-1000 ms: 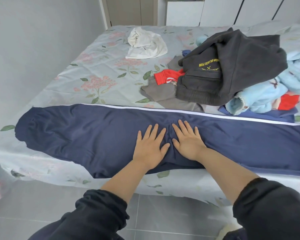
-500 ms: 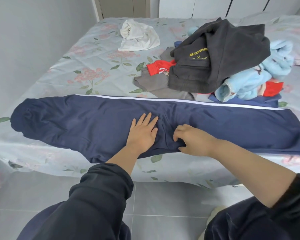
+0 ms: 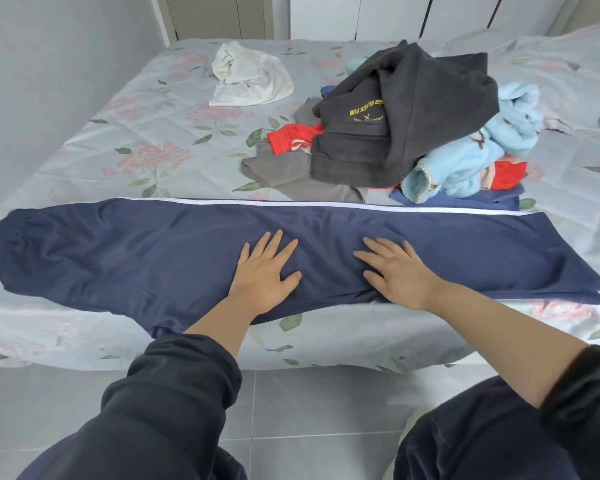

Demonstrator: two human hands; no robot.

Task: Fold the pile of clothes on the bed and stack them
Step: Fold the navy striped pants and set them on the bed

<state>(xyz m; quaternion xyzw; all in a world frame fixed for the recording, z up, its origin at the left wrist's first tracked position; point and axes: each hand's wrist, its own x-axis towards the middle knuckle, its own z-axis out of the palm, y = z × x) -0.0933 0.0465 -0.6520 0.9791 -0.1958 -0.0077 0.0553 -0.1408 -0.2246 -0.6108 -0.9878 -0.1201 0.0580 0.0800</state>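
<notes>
Left hand flat, palm down, fingers straight; right hand flat alongside, fingers spread; both forearms outstretched.

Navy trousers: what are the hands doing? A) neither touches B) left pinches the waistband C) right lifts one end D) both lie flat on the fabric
D: the left hand and the right hand rest palm-down, fingers straight, on the navy trousers.

Navy trousers lie flat, apparently folded lengthwise; the unfolded pile sits behind.
</notes>
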